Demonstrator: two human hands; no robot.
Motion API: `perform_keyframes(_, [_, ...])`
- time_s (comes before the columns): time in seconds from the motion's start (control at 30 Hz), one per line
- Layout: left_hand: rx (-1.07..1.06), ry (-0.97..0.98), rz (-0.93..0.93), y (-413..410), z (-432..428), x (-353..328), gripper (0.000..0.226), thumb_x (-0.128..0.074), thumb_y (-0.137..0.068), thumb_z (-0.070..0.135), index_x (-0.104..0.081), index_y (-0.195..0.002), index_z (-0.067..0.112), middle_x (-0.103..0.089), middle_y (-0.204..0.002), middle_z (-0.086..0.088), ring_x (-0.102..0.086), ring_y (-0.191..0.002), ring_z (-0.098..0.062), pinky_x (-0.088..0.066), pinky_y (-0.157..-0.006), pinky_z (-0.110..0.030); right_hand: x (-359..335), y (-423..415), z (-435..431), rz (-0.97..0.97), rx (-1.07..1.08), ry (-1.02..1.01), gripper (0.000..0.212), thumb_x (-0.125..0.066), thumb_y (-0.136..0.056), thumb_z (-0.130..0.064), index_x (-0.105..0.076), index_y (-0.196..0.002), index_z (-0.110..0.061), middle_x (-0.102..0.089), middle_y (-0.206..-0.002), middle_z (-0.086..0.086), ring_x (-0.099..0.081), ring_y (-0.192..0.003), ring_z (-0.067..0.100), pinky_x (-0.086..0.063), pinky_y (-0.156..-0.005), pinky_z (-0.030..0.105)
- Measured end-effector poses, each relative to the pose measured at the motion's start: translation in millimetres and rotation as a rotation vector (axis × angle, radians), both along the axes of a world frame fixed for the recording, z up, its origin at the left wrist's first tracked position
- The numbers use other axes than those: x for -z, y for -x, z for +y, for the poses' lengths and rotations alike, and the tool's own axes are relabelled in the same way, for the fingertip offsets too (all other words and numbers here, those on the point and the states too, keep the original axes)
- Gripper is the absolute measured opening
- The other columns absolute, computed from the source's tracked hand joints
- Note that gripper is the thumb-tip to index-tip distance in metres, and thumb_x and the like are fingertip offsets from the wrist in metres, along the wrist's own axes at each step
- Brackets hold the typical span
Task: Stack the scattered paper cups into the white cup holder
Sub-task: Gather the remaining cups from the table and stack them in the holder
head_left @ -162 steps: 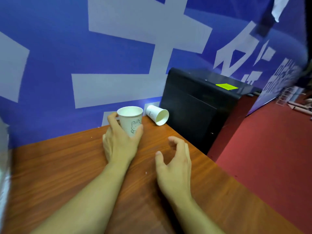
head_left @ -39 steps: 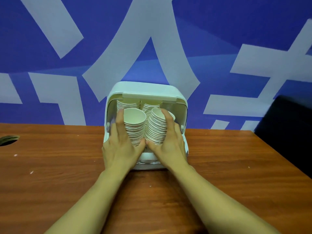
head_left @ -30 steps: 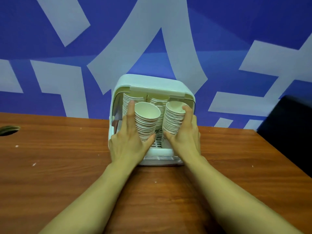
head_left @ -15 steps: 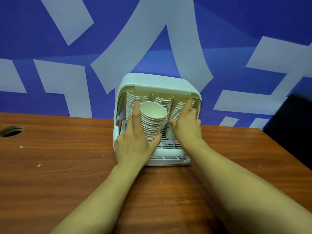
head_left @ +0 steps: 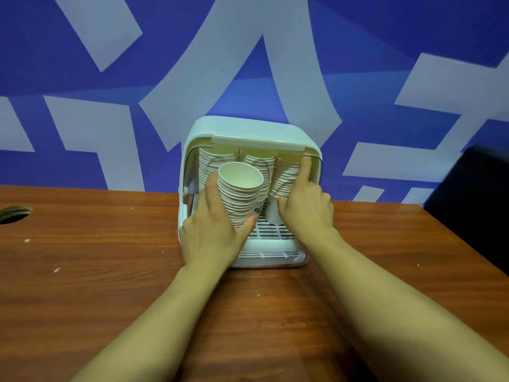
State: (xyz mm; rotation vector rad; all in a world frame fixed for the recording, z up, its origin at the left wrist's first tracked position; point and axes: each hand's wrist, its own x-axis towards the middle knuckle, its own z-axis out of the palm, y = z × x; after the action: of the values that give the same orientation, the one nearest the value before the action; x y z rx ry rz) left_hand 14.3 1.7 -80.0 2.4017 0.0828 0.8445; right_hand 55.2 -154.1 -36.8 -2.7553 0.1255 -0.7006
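Wooden worktop (head_left: 96,285) carries a white cup holder (head_left: 248,128) full of cup stacks; left hand (head_left: 212,235), grip curled, holds the tilted front stack (head_left: 241,199); right hand (head_left: 307,213) pinches the right stack (head_left: 285,175) inside.

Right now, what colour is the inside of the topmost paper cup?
Cream-white inside the paper cup; head view.

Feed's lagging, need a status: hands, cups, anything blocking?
Left hand grips front cup stack, tilted, at mouth of white cup holder. Right hand holds right cup stack inside. No obstruction seen.
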Motion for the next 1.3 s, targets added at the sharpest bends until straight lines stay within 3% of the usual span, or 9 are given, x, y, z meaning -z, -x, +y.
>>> perform_keyframes(0.1, [0.020, 0.055, -0.013, -2, 0, 1, 0.100, -0.075, -0.070, 0.060, -0.024, -0.149, 0.026, -0.051, -0.140, -0.001, -0.054, -0.120, -0.033, -0.049, -0.086, -0.047, 9, 17, 0, -0.085, -0.078, -0.046, 0.088, -0.068, -0.083, -0.033, -0.013, -0.151, -0.022, -0.059, -0.120, 0.009, -0.062, -0.100, 0.038, -0.049, -0.077, 0.043])
perform_keyframes(0.27, [0.069, 0.147, -0.106, -5, -7, 1, 0.096, -0.078, -0.066, 0.056, -0.035, -0.143, 0.018, -0.051, -0.138, -0.003, -0.049, -0.125, -0.028, -0.047, -0.092, -0.044, 28, 37, 8, -0.117, -0.449, -0.315, 0.073, -0.074, -0.076, -0.021, -0.041, -0.141, -0.023, -0.060, -0.123, -0.006, -0.059, -0.103, 0.006, -0.050, -0.093, 0.032])
perform_keyframes(0.37, [0.187, 0.252, -0.128, -4, -14, 0, 0.094, -0.068, -0.068, 0.065, -0.038, -0.143, 0.016, -0.051, -0.136, -0.003, -0.047, -0.126, -0.020, -0.042, -0.100, -0.036, 34, 37, 12, -0.113, -0.530, -0.368, 0.073, -0.071, -0.074, -0.021, -0.040, -0.140, -0.023, -0.058, -0.131, -0.007, -0.054, -0.119, 0.009, -0.044, -0.102, 0.039])
perform_keyframes(0.43, [0.267, 0.275, -0.119, -3, -17, 0, 0.090, -0.060, -0.073, 0.067, -0.037, -0.145, 0.019, -0.049, -0.133, 0.000, -0.045, -0.123, -0.011, -0.039, -0.099, -0.025, 32, 35, 10, -0.122, -0.514, -0.414, 0.073, -0.070, -0.070, -0.035, -0.042, -0.137, -0.025, -0.059, -0.129, -0.008, -0.055, -0.119, 0.010, -0.045, -0.101, 0.039])
perform_keyframes(0.5, [0.337, 0.267, -0.088, -2, -18, 0, 0.084, -0.060, -0.079, 0.063, -0.035, -0.148, 0.024, -0.046, -0.131, 0.003, -0.043, -0.118, -0.003, -0.041, -0.099, -0.025, 33, 34, 3, -0.152, -0.486, -0.438, 0.075, -0.070, -0.066, -0.045, -0.046, -0.134, -0.024, -0.059, -0.125, -0.008, -0.057, -0.114, 0.010, -0.047, -0.098, 0.034])
perform_keyframes(0.67, [0.381, 0.072, 0.023, 0, -21, 4, 0.086, -0.046, -0.079, 0.072, -0.019, -0.152, 0.037, -0.042, -0.141, 0.016, -0.045, -0.123, -0.003, -0.043, -0.093, -0.032, 42, 32, -11, -0.220, -0.367, -0.404, 0.081, -0.086, -0.064, -0.034, -0.048, -0.134, -0.022, -0.054, -0.121, -0.003, -0.054, -0.109, 0.012, -0.046, -0.088, 0.027])
perform_keyframes(0.93, [0.389, -0.258, 0.072, 6, -24, 6, 0.080, -0.043, -0.084, 0.074, -0.003, -0.151, 0.052, -0.033, -0.152, 0.028, -0.044, -0.132, -0.006, -0.043, -0.089, -0.033, 43, 20, -30, -0.211, -0.155, -0.354, 0.082, -0.083, -0.065, -0.045, -0.046, -0.133, -0.020, -0.055, -0.122, 0.000, -0.054, -0.112, 0.022, -0.043, -0.086, 0.033])
perform_keyframes(1.17, [0.386, -0.366, 0.059, 6, -25, 6, 0.080, -0.041, -0.083, 0.075, 0.001, -0.149, 0.055, -0.039, -0.148, 0.027, -0.047, -0.128, -0.005, -0.038, -0.077, -0.030, 45, 20, -28, -0.222, -0.112, -0.402, 0.080, -0.084, -0.065, -0.046, -0.043, -0.130, -0.021, -0.054, -0.123, -0.001, -0.056, -0.109, 0.024, -0.047, -0.087, 0.039])
perform_keyframes(1.3, [0.401, -0.363, 0.063, 7, -25, 7, 0.081, -0.045, -0.084, 0.073, -0.003, -0.150, 0.053, -0.039, -0.148, 0.026, -0.047, -0.127, -0.005, -0.040, -0.080, -0.028, 42, 23, -26, -0.231, -0.084, -0.393, 0.087, -0.084, -0.064, -0.048, -0.038, -0.133, -0.018, -0.052, -0.126, 0.003, -0.054, -0.114, 0.026, -0.048, -0.091, 0.046])
